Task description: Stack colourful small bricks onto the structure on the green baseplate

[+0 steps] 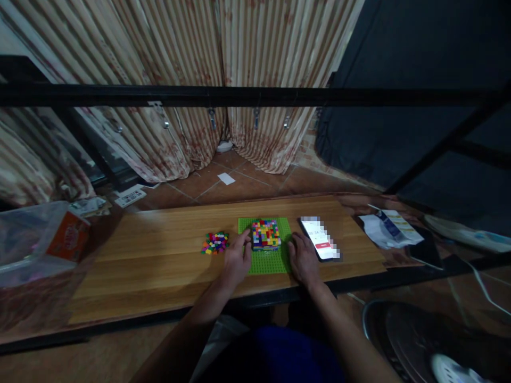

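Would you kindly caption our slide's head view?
Left hand and right hand flank a multicoloured brick stack on a green baseplate, near loose bricks.

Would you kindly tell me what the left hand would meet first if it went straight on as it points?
Probably the multicoloured brick block, at its left side; whether the left hand touches it now is unclear.

Phone [314,232], screen lit, lying on right part of wooden tabletop [151,260]. Striped curtains [187,48] hanging at far side, behind black horizontal bar [239,97]. Dark cloth [403,48] at far right. White paper [226,178] lying on tiled floor [199,186] beyond tabletop. At left, clear plastic bin [27,226] with orange panel [68,236] at its right side. At right, crumpled white packaging [374,229] beside dark flat object [428,251]. Near right, round dark object [411,340], partly in view.
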`<state>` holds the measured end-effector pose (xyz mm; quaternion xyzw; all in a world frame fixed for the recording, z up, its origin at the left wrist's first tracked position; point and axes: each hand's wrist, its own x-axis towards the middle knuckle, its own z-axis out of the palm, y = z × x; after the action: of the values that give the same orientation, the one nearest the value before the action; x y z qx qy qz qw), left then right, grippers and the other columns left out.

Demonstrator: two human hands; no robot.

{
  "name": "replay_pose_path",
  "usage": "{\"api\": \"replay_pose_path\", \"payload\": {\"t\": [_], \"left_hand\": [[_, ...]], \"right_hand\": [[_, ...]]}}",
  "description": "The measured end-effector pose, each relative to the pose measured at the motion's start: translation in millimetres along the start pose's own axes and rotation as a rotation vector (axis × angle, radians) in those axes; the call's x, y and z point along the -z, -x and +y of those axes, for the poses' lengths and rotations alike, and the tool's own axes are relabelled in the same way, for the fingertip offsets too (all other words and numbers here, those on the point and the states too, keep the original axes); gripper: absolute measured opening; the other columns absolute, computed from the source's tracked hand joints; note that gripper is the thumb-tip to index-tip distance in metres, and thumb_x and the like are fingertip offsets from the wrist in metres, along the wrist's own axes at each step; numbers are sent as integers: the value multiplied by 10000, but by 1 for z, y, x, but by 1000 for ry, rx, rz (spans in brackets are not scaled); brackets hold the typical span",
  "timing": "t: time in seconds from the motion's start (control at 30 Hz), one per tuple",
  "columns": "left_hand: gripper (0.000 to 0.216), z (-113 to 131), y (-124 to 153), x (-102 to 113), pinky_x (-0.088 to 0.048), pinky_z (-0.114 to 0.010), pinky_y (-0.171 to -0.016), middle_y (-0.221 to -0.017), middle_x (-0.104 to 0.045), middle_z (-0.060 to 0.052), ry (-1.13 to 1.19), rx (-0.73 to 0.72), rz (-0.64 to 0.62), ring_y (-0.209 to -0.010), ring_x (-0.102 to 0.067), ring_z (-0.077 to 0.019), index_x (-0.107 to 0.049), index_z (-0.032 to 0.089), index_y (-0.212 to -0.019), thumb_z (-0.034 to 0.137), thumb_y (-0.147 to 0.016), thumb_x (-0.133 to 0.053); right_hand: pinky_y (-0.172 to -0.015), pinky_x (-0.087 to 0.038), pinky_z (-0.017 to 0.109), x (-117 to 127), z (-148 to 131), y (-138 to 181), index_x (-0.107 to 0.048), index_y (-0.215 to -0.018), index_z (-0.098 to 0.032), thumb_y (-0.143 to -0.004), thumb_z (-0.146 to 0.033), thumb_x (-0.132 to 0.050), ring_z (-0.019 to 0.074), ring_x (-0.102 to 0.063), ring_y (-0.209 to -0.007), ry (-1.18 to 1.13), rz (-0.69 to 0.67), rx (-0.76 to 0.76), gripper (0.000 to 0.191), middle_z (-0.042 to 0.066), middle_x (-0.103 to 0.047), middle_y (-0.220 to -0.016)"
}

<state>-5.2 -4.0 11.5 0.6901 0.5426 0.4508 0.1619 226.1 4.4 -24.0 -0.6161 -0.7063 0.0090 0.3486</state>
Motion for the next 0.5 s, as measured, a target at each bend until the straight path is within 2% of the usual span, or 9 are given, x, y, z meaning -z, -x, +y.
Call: {"api": "replay_pose_path", "payload": {"t": [0.13,0.3,0.4,0.5], "left_hand": [[328,1,-1,25,-553,-333,-918,-1026,-715,-70,-25,20,75,-985,-678,-175,-603,187,-1231,173,-920,-498],[307,-16,16,65,-562,-334,-897,-1068,-710,-82,-124,92,186,-985,-682,-182,-602,191,-1200,154,-911,-506],[296,-30,30,83,-545,-367,-938,-1098,-700,-99,-224,116,190,-1030,-667,-202,-614,177,-1164,130,-890,-514],[297,-39,39,90,-557,-370,-894,-1054,-700,-93,-289,168,163,-969,-672,-207,-625,173,-1141,119,-862,-539]], "right_hand": [[-1013,-452,504,-1,5,1,-608,-1182,-154,-983,-415,-368,295,-528,-1173,-1,6,12,406,170,-604,-1229],[-1019,-443,499,-3,8,3,-602,-1193,-140,-958,-416,-421,307,-523,-1181,14,-13,0,405,180,-605,-1237],[-1028,-437,496,-2,8,3,-599,-1203,-143,-950,-400,-434,306,-519,-1193,18,-18,-1,396,179,-604,-1244],[-1030,-438,495,-1,7,3,-598,-1205,-132,-944,-390,-439,309,-521,-1191,33,-21,-2,400,183,-606,-1243]]}}
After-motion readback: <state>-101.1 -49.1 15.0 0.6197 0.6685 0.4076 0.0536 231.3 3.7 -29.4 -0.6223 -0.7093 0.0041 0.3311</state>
